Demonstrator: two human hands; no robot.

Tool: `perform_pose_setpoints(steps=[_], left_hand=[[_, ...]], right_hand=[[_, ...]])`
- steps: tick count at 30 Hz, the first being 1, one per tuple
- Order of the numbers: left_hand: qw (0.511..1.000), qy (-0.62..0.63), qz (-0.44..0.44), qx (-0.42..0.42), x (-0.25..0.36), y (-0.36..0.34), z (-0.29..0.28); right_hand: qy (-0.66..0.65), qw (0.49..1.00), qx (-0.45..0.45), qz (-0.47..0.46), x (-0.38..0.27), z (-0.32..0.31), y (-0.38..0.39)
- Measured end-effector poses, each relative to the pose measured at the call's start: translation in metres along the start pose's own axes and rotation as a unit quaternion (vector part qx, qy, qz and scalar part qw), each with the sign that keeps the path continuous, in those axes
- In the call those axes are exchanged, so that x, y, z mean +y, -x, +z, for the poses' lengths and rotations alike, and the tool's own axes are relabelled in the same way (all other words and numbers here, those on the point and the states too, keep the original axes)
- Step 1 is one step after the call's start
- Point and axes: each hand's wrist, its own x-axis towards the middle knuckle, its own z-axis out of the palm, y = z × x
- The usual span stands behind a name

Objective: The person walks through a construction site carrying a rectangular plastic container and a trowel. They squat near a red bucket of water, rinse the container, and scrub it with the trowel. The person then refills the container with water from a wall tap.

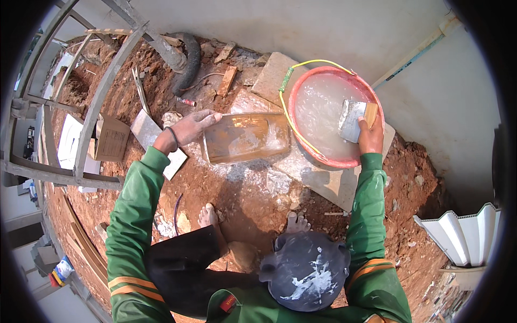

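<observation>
My left hand (189, 127) grips the upper left corner of a brown rectangular tile (246, 138), which lies flat on wet, cement-smeared ground. My right hand (370, 138) holds a flat steel trowel (351, 121) by its wooden handle. The blade is over the cloudy white liquid in a round red basin (323, 157). A yellow cord (295, 129) with a green piece runs along the basin's left rim. Both of my sleeves are green.
The basin sits on stone slabs (334, 183) by a white wall (334, 27). My bare feet (209, 215) stand on red soil. A metal scaffold frame (91, 124), a cardboard box (112, 139) and loose tiles lie left. A black hose (189, 62) lies behind, and a white ribbed panel (463, 237) stands right.
</observation>
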Motion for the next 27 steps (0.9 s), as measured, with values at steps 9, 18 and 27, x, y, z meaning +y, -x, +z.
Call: perform_pose_setpoints(steps=[9,18,27], left_hand=[[0.95,0.276,-0.143,-0.033,-0.096,-0.019,0.133],[0.946,-0.283,0.135,0.085,-0.068,-0.084,0.151],[0.93,-0.333,0.109,0.108,-0.01,-0.172,0.167]], right_hand=[[-0.377,0.899,-0.167,0.151,-0.032,0.0,0.012],[-0.199,0.96,-0.196,-0.001,-0.071,0.024,0.012],[-0.122,0.987,-0.097,-0.031,-0.031,0.052,0.018]])
